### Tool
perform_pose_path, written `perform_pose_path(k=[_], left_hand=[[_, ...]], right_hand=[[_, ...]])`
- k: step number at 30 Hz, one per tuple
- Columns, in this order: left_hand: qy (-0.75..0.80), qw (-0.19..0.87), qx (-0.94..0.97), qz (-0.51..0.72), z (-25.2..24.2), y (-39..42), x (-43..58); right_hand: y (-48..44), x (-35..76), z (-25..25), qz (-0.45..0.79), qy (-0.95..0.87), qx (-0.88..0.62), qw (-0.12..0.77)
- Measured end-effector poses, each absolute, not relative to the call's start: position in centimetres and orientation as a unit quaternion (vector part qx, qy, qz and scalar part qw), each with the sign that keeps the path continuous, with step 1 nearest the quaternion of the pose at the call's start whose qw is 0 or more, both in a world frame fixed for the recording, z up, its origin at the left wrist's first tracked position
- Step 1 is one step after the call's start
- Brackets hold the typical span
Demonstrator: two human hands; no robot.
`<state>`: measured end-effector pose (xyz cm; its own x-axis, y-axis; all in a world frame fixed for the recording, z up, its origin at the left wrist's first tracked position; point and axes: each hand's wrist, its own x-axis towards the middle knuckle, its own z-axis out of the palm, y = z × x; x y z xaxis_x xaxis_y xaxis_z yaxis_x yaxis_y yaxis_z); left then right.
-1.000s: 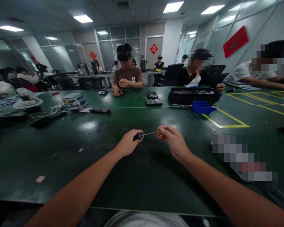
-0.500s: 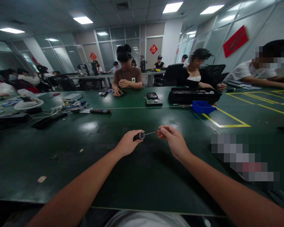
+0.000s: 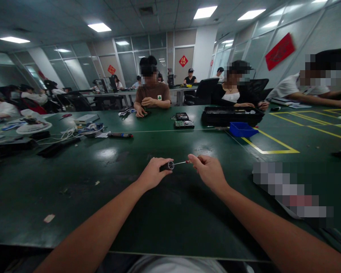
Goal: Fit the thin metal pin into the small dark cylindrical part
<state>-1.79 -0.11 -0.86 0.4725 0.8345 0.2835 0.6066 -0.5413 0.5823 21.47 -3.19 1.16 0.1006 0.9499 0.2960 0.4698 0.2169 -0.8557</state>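
My left hand [image 3: 152,172] is closed round a small dark cylindrical handle [image 3: 168,165] with a metal ring at its end. A thin metal shaft [image 3: 180,163] sticks out of it to the right. My right hand [image 3: 208,170] pinches the far end of that shaft between thumb and forefinger. Both hands hover just above the dark green table [image 3: 159,212], close together near its middle.
A blue bin [image 3: 241,129] and a long black case [image 3: 230,115] sit at the back right beside yellow floor-tape lines [image 3: 268,151]. Circuit boards [image 3: 184,120], a pen-like tool [image 3: 119,134], cables and a white fan [image 3: 34,127] lie further back. Several people sit across the table.
Both hands have sunk slightly toward the table and the right hand has closed in a little on the shaft. The grips are unchanged.
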Motion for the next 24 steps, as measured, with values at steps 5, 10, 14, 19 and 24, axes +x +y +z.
perform_pose_path(k=[5, 10, 14, 19, 24], left_hand=[[0.428, 0.200, 0.841, 0.265, -0.96, -0.09, -1.81], [0.440, 0.210, 0.830, 0.270, -0.72, -0.05, -1.72], [0.441, 0.227, 0.823, 0.277, -0.70, -0.01, -1.60], [0.432, 0.238, 0.819, 0.293, -1.11, 0.14, -1.70], [0.424, 0.223, 0.833, 0.278, -1.07, -0.04, -1.68]], right_hand=[[-3.16, 21.52, 1.21, 0.217, -0.662, -0.554, 0.456], [-2.94, 21.68, 0.94, 0.259, -0.677, -0.510, 0.464], [-3.14, 21.54, 0.81, 0.300, -0.671, -0.480, 0.479], [-3.27, 21.30, 0.87, 0.301, -0.673, -0.517, 0.434], [-2.89, 21.26, 0.57, 0.310, -0.654, -0.541, 0.428]])
